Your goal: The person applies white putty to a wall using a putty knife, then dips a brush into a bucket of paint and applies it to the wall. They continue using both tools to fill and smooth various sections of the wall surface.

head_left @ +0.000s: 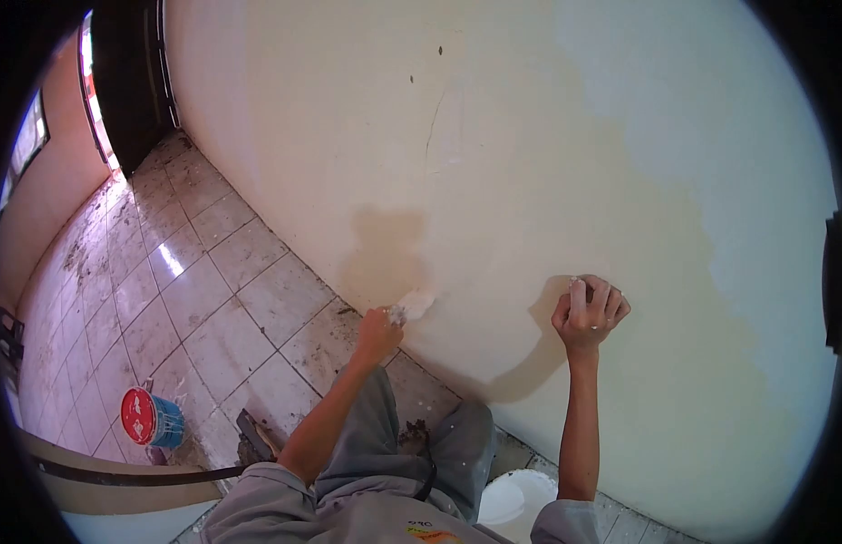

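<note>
My left hand [379, 335] is closed around a putty knife [414, 306] whose blade is coated in white and lies close to the lower part of the wall [493, 199]. Farther right, my right hand [590, 313] is raised at the wall with its fingers curled in. White smears mark its fingertips, and whatever they pinch, if anything, is hidden. The wall is cream, with a whiter coated area on the right. A thin crack and two small dark holes show higher up.
A blue bucket with a red lid [139, 416] stands on the dirty tiled floor [212, 308] at left. Near my left arm lies a flat tool with a wooden handle [257, 435]. A white tub [516, 499] sits beside my knee. At the far left is a dark door [131, 82].
</note>
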Tool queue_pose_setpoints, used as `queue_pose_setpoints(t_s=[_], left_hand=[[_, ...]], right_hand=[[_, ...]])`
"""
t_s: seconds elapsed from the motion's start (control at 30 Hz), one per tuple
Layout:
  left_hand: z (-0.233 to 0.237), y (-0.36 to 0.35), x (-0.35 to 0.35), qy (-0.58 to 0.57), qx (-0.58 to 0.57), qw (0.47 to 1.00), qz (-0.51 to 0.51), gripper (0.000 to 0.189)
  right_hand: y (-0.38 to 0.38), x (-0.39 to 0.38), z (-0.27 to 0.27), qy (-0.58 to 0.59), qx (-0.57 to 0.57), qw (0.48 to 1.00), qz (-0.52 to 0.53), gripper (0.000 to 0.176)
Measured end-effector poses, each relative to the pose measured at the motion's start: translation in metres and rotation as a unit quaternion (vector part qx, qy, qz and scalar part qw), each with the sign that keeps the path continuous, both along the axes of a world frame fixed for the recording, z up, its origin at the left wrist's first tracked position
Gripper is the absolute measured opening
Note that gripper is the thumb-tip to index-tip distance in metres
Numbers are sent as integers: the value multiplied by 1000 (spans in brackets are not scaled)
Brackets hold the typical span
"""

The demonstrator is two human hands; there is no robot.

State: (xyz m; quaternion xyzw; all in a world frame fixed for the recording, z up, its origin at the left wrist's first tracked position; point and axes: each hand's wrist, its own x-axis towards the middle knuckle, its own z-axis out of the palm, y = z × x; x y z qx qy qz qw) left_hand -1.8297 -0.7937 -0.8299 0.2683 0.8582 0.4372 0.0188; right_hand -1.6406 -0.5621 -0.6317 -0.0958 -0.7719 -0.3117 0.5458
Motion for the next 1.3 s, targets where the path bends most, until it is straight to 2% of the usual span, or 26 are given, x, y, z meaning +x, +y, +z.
queue_pose_setpoints(t_s=[0.03,0.13,0.3,0.43,0.47,0.53,0.6,0.7,0.77,0.83,0.87,0.9,0.93,1.0,1.03,1.17,1.27,1.3], left_hand=[[-9,-1,-1,-3,-37,999,-1,15],[10,1,7,12,-47,998,42,17],[88,15,-22,90,35,994,45,25],[212,-2,-29,127,111,984,51,27],[234,-1,-33,212,197,956,39,18],[276,5,-40,381,284,879,44,10],[301,10,-41,421,290,858,46,11],[303,17,-38,289,272,918,19,16],[260,22,-30,200,225,953,25,26],[173,29,-25,147,215,964,53,26],[148,21,-8,85,127,988,36,29],[87,21,-5,201,64,976,44,29],[89,7,20,62,49,997,26,25],[-5,3,8,-31,-96,995,-13,21],[-10,-6,17,-47,-109,993,-20,21],[-48,-24,34,-94,-60,994,5,23],[-108,-37,30,47,20,998,39,27],[-92,-45,38,29,79,996,36,29]], right_hand=[[1,-1,1,5,3,1000,8,18],[0,-1,2,4,0,1000,12,18],[2,-1,0,4,10,1000,-17,11],[3,-2,0,7,10,1000,-15,10],[2,-2,1,7,11,1000,-17,10],[1,-2,1,9,15,1000,-21,10],[2,-2,-1,7,11,1000,-24,11],[3,-3,-1,7,10,1000,-24,12],[2,-3,-1,9,8,1000,-21,12],[3,-3,-1,12,7,1000,-17,12],[2,-2,-1,10,6,1000,-19,12],[2,-2,0,9,6,1000,-20,12],[1,-2,0,7,4,1000,-21,12],[0,-1,-1,1,4,1000,-25,12],[2,-1,0,-2,8,1000,-28,11],[4,-1,-1,8,9,1000,-15,11],[2,-1,1,-2,18,1000,-24,9],[6,-3,1,2,25,999,-23,9]])
